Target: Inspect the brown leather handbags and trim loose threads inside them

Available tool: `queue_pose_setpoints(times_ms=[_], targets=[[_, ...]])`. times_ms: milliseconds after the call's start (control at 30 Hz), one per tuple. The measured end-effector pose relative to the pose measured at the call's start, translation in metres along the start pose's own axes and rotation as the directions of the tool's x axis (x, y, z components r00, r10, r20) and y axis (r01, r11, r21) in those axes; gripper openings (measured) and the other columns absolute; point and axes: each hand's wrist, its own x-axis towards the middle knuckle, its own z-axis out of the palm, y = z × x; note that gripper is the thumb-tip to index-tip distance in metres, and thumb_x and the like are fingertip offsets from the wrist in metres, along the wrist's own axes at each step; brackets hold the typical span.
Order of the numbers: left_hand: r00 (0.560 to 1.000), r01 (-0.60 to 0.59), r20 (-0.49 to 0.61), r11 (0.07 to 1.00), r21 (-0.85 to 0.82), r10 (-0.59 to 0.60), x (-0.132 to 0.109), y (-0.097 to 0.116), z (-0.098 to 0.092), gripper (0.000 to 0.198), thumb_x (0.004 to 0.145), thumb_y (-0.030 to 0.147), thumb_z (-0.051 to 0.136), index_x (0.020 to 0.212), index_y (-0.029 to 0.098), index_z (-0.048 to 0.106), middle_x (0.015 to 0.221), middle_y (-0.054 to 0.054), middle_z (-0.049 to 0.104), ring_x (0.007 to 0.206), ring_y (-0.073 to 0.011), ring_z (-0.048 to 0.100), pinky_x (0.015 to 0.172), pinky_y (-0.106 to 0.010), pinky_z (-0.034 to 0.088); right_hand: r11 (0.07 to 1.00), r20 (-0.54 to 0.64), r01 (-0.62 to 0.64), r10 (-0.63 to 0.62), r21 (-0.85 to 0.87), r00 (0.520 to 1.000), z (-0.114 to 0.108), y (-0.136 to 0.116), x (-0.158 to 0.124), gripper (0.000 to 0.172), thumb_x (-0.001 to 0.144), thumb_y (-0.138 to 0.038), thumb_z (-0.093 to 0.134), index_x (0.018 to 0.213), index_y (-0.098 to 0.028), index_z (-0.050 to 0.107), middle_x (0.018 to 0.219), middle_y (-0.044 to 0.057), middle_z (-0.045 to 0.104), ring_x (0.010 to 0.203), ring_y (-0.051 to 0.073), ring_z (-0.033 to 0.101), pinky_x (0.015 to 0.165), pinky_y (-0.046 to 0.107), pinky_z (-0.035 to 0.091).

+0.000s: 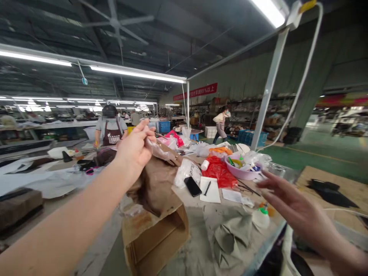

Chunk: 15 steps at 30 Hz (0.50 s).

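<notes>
My left hand (135, 147) is raised over the worktable (198, 245), its fingers pinched on a clear plastic bag (161, 150) that trails to the right. Under it a brown cloth (156, 182) spills out of a cardboard box (155, 237). My right hand (290, 199) reaches in from the lower right with fingers stretched out and apart, holding nothing. It is nearest a small white bottle (261, 216) and a pink basin (244, 171) full of small items.
On the table lie a black phone (192, 186), a white pad with a pen (210, 189), a red plastic bag (220, 170) and grey cloth pieces (230, 234). A person in a dark apron (110, 128) stands behind; another person (221, 122) walks farther back.
</notes>
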Motion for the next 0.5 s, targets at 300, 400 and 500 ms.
queue_pose_setpoints(times_ms=[300, 400, 500], targets=[[0.951, 0.268, 0.080, 0.926, 0.267, -0.299, -0.071, -0.077, 0.085, 0.024, 0.087, 0.010, 0.047, 0.109, 0.014, 0.056, 0.078, -0.003, 0.060, 0.057, -0.0050, 0.055, 0.057, -0.016, 0.047, 0.865, 0.184, 0.135, -0.251, 0.483, 0.950, 0.047, -0.099, 0.060, 0.042, 0.077, -0.035, 0.063, 0.117, -0.022, 0.056, 0.078, -0.001, 0.061, 0.067, 0.012, 0.056, 0.064, 0.026, 0.048], [0.927, 0.146, 0.209, 0.811, 0.567, -0.312, -0.076, -0.069, 0.076, 0.035, 0.084, 0.029, 0.056, 0.117, 0.017, 0.053, 0.096, -0.008, 0.065, 0.075, -0.0131, 0.063, 0.074, -0.029, 0.051, 0.680, 0.162, -0.092, -0.040, 0.728, 0.986, 0.037, -0.091, 0.069, 0.016, 0.080, -0.032, 0.059, 0.089, -0.019, 0.058, 0.056, -0.008, 0.043, 0.046, 0.005, 0.038, 0.046, 0.017, 0.036], [0.966, -0.215, 0.259, 0.583, 0.783, 0.008, -0.098, -0.063, 0.033, 0.054, 0.077, 0.037, 0.064, 0.126, 0.023, 0.048, 0.117, -0.007, 0.060, 0.108, -0.0195, 0.056, 0.098, -0.036, 0.040, 0.355, 0.223, -0.249, 0.114, 0.901, 0.968, 0.015, -0.075, 0.077, 0.021, 0.079, -0.024, 0.062, 0.069, -0.020, 0.043, 0.049, -0.011, 0.027, 0.039, 0.003, 0.021, 0.041, 0.015, 0.030]])
